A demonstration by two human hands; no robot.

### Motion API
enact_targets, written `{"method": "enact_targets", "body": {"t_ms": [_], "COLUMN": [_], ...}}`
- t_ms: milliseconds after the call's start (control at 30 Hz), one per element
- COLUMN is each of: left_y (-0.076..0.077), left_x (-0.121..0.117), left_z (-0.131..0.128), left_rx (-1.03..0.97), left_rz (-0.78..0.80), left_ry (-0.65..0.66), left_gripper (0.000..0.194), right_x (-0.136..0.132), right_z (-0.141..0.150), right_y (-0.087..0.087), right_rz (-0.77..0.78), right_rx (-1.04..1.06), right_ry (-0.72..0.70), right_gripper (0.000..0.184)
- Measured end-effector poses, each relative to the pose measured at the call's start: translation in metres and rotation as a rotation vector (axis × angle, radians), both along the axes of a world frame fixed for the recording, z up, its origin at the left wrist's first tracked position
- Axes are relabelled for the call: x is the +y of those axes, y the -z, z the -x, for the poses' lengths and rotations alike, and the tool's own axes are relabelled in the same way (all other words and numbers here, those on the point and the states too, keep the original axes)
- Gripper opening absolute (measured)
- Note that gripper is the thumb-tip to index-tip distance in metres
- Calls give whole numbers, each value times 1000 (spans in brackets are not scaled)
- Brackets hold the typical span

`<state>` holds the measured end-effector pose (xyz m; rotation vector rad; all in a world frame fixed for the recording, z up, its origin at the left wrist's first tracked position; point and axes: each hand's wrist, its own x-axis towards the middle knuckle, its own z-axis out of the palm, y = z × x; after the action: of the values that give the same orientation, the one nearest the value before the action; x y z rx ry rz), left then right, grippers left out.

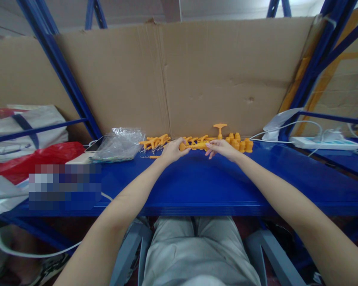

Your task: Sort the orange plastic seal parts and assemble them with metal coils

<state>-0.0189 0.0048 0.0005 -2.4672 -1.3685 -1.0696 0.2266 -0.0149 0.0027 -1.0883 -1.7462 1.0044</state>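
My left hand (172, 151) is closed around the left end of an orange plastic corkscrew part (184, 147), whose round end shows by the thumb. My right hand (222, 148) pinches near its right end; the fingertips partly hide the contact. Behind the hands lie more orange T-shaped handles (155, 142). Metal spiral screws (144, 157) are scattered just left of my left hand. One orange T-handled piece (220, 130) stands upright behind my right hand. Several orange cap-like pieces (247, 145) are grouped to its right.
A blue table (193, 182) lies below, with a cardboard panel (214, 75) along its back. At left are a clear plastic bag (119, 145), a red bag (52, 157) and a white cable. A white power strip (325, 143) with cables is at right.
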Motion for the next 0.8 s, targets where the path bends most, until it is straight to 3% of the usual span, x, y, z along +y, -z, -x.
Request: {"method": "enact_targets", "body": {"t_ms": [400, 600, 800], "left_y": [2, 3, 3], "left_x": [4, 5, 6], "left_z": [1, 2, 3], "left_rx": [-13, -26, -51], "left_rz": [-9, 11, 15], "left_ry": [14, 1, 21], "left_gripper": [26, 25, 25], "right_x": [6, 18, 23], "right_z": [-3, -11, -8], "right_y": [3, 12, 16], "right_rz": [-26, -129, -215], "right_rx": [-30, 18, 8], "right_ry": [26, -7, -66], "right_gripper": [27, 67, 49]}}
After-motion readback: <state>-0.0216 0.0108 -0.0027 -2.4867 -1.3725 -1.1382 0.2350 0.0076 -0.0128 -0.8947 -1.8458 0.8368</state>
